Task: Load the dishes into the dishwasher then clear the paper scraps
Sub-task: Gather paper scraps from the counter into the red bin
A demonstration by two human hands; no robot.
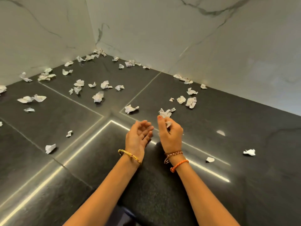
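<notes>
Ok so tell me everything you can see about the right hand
The right hand hovers over the dark counter, back toward the camera, fingers curled around a small white paper scrap that peeks out between them. One fingertip shows red polish. It reaches toward another crumpled scrap just beyond. The wrist wears a beaded bracelet and an orange braided band. The left hand sits close beside it, apart.

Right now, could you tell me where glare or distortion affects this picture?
Head view: bright streaks of glare run along the dark countertop seams near the left hand; wide-angle bending curves the marble wall edges; paper scraps stay sharp.
</notes>
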